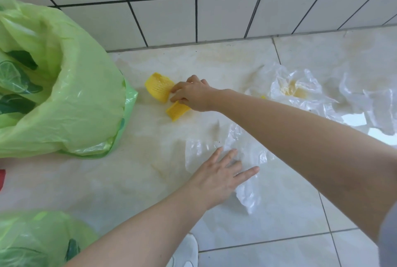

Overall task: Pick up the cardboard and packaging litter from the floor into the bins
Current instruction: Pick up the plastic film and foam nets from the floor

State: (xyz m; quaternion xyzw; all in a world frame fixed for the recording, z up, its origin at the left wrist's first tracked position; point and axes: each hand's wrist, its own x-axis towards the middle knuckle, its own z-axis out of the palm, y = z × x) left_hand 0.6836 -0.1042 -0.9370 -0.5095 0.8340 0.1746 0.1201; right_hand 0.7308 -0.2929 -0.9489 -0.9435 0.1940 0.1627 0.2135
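Right hand (193,95) grasps yellow foam netting (160,90) on floor (137,180) | left hand (223,174) flat, fingers straight on clear plastic bag (247,180) | green-lined bin (64,95) beside netting

wall (225,17): white square tiles with dark grout, meeting the floor along the top of the view
floor (150,172): pale glossy tiles with faint yellowish marbling and thin grey joints
shoe (187,251): white, at the bottom edge, only partly seen
red object (1,178): a sliver at the left edge, perhaps plastic; too little shows to tell what it is
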